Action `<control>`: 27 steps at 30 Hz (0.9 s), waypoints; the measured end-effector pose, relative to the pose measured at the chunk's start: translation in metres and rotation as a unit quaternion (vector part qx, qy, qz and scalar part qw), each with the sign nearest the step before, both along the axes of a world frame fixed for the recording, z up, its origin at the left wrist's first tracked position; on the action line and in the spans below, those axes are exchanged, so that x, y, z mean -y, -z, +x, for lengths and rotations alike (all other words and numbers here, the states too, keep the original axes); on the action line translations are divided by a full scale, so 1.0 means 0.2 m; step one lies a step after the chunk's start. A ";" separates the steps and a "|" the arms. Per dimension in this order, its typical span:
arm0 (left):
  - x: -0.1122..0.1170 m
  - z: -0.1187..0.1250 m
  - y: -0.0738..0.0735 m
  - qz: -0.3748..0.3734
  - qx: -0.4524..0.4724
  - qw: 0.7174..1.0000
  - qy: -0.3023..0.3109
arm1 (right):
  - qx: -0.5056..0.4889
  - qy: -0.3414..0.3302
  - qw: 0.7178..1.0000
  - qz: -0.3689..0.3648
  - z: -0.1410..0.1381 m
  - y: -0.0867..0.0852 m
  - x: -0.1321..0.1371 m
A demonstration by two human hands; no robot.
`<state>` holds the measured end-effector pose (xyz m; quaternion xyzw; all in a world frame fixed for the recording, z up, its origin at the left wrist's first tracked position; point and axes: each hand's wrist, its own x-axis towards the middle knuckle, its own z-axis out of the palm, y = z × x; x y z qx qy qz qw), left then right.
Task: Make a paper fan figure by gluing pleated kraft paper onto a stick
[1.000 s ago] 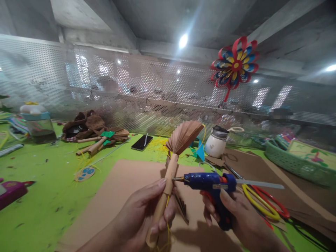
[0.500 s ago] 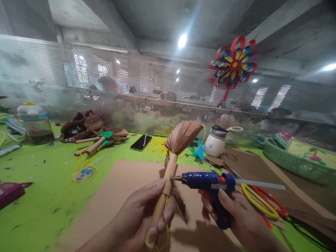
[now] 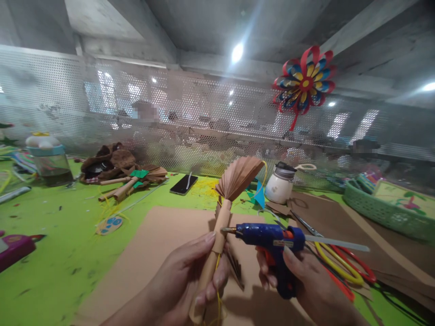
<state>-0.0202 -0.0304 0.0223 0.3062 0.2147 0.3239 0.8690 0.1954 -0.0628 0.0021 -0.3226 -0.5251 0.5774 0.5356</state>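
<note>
My left hand (image 3: pixel 190 267) is closed around a rolled brown paper tube (image 3: pixel 221 226), held tilted over the table. A pleated brown paper fan (image 3: pixel 240 181) spreads from its top end, and a yellow string (image 3: pixel 218 262) runs along its lower part. My right hand (image 3: pixel 306 271) grips a blue hot glue gun (image 3: pixel 265 233) by its handle. The gun's metal nozzle (image 3: pixel 228 230) points left, at the side of the tube just above my left thumb. A clear glue stick (image 3: pixel 340 242) pokes out of its back. Another folded paper piece (image 3: pixel 235 267) shows behind the tube.
Brown paper (image 3: pixel 159 240) lies under my hands on the green table (image 3: pixel 61 235). Scissors (image 3: pixel 340 262) and a green basket (image 3: pixel 377 210) are on the right. A white jar (image 3: pixel 280 183), a phone (image 3: pixel 183 184) and another paper bundle (image 3: pixel 131 185) stand or lie farther back.
Almost nothing differs. The whole view has shifted slightly, and the nozzle stays at the tube's side while both hands keep their hold.
</note>
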 end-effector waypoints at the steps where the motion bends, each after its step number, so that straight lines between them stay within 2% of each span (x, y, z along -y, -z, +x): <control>1: 0.00 0.00 0.00 0.000 0.003 1.000 0.002 | 0.003 -0.001 1.000 0.000 0.00 0.00 0.00; 6: 0.00 0.00 0.00 -0.005 0.011 1.000 -0.014 | 0.059 0.007 0.998 0.015 0.01 0.00 0.01; 13: 0.00 0.00 0.00 -0.018 0.005 1.000 -0.004 | 0.143 0.032 0.988 0.055 0.04 -0.01 0.01; 17: -0.01 -0.01 0.01 -0.030 0.004 0.999 0.016 | 0.149 0.049 0.984 0.079 0.06 0.00 0.01; 22: -0.01 -0.02 0.02 -0.018 0.011 1.000 0.017 | 0.167 0.039 0.984 0.057 0.07 -0.02 0.01; 27: -0.02 -0.03 0.02 -0.021 0.019 1.000 0.011 | 0.145 0.062 0.986 0.062 0.07 -0.03 0.01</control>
